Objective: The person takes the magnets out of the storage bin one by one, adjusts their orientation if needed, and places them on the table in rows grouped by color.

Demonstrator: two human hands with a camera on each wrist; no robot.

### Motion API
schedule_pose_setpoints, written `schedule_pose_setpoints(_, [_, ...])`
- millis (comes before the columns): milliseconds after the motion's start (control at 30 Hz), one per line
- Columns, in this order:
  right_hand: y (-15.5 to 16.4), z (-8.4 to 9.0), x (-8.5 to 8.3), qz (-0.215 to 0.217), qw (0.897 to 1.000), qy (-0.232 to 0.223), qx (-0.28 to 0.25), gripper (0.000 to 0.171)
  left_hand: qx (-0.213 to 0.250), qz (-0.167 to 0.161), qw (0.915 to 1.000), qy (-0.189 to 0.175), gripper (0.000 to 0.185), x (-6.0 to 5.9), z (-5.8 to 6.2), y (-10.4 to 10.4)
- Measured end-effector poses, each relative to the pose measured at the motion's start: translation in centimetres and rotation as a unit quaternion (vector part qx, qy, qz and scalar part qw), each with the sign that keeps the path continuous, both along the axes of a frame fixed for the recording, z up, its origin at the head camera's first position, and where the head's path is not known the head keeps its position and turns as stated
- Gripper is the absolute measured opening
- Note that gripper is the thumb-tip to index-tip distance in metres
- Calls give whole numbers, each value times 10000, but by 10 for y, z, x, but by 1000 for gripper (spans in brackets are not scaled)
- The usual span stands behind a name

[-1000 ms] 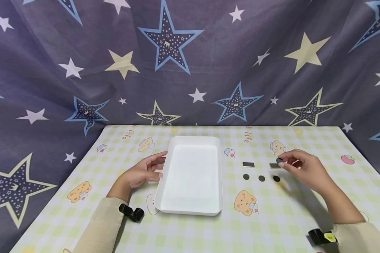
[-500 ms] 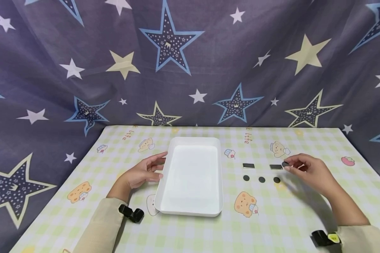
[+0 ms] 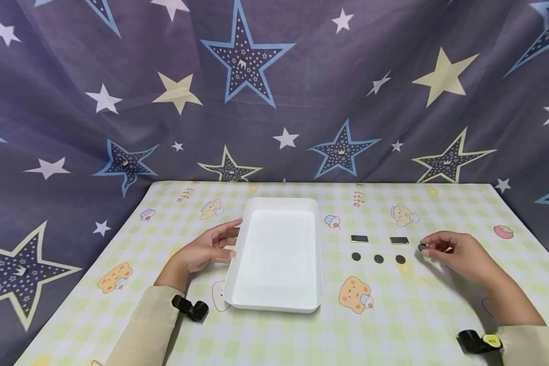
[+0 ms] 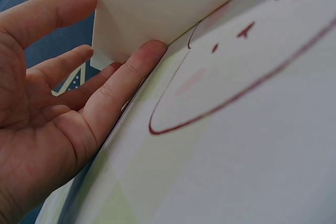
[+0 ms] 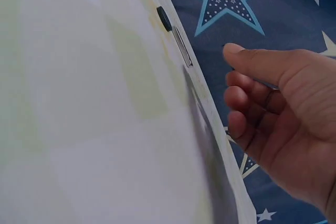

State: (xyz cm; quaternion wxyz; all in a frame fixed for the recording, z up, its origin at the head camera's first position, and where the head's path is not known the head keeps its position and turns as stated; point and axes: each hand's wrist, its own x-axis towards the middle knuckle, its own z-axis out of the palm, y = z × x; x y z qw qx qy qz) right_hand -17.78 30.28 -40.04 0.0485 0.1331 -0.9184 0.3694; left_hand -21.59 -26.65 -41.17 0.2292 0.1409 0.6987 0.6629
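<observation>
I am pinching a small black disc (image 3: 422, 247) in my right hand (image 3: 457, 254) fingertips, right of centre in the frame, just beside three discs (image 3: 378, 258) and two dark rectangles (image 3: 378, 239). My left hand (image 3: 206, 249) is resting with straight fingers against the white tray (image 3: 238, 254), centre.

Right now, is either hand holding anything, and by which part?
The right hand pinches a small dark disc by its edge at the fingertips. The left hand holds nothing; its fingers touch the white tray side.

A star-printed blue-grey cloth (image 3: 302, 91) hangs behind — checked, bear-patterned table (image 3: 393, 315) below.
</observation>
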Motion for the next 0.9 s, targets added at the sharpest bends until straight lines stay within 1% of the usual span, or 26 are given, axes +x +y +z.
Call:
schedule_pose_setpoints(167, [3,-5,-1,126,9988,-460,99,16,29,-33,10000,26,90,0,0,0])
schedule_pose_setpoints(300, [4,-8,-1,183,9975,-649,212,15,32,-49,10000,40,90,0,0,0])
schedule_pose_setpoints(600, [7,-12,-1,195,9967,-722,320,18,14,-51,10000,47,90,-1,-1,0])
schedule_pose_setpoints(900, [7,-11,-1,211,9964,-773,280,19,45,4,10000,-60,91,-1,0,0])
